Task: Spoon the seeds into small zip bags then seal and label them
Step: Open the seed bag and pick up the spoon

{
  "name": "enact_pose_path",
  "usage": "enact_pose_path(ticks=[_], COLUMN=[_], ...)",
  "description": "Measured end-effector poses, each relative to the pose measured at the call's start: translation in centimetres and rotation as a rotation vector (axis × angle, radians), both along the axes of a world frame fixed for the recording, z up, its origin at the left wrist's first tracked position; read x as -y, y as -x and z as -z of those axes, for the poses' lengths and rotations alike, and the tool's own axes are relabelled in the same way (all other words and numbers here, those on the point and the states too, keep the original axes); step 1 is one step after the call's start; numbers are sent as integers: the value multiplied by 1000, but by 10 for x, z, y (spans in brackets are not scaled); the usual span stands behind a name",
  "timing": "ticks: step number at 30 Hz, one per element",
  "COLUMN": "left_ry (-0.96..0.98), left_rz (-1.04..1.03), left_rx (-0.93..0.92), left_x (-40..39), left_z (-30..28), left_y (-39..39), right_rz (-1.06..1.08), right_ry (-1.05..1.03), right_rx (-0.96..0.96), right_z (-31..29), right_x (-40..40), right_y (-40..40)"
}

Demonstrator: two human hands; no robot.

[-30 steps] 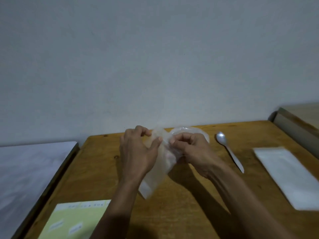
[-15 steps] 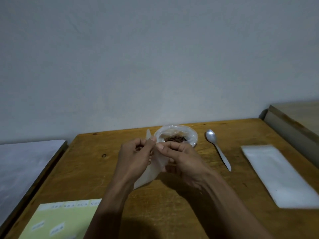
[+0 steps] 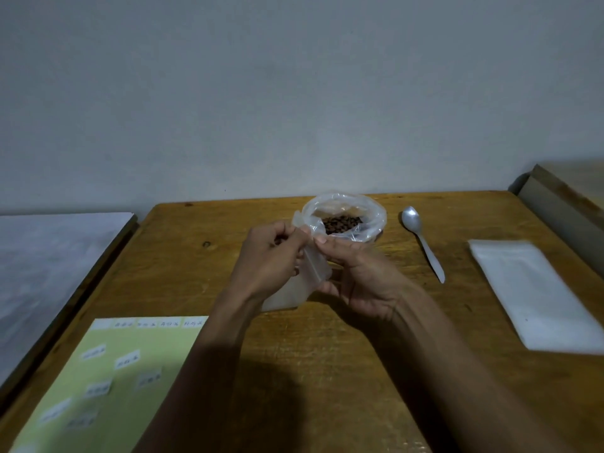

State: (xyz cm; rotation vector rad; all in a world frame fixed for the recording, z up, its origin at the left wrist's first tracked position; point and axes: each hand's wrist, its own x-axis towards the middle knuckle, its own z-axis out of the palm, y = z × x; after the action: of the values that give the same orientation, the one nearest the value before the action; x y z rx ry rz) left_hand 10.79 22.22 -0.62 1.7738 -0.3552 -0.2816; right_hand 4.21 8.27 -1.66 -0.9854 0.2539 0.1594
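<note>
Head view: both hands meet over the counter's middle, holding one small zip bag. Left hand and right hand each pinch the bag's top lip with curled fingers, apparently prying the mouth apart. Bag hangs between the palms, long axis running from the pinch down toward the near-left, lower end at or just above the counter; can't tell if it touches. Thin, frosted, limp film, looks empty.

Seeds sit just beyond the fingertips, toward the far edge: small dark grains in a clear crinkled plastic bag with rolled-down rim. Spoon lies right of that, metal, bowl toward far edge, handle toward near-right; right hand is nearer, so it likely takes it next. Stack of flat bags by right edge. Green label sheet at near-left corner, white labels, print unreadable. Wood counter, worn grain.
</note>
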Motion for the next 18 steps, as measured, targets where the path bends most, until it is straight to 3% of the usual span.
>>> enact_pose_path(ticks=[18], left_ry=[117], left_rz=[3], left_rx=[-33], left_x=[-6], left_z=[-4], left_y=[3], right_rz=[17], right_ry=[-79], right_rx=[59], right_z=[2], right_x=[-8], right_y=[-3])
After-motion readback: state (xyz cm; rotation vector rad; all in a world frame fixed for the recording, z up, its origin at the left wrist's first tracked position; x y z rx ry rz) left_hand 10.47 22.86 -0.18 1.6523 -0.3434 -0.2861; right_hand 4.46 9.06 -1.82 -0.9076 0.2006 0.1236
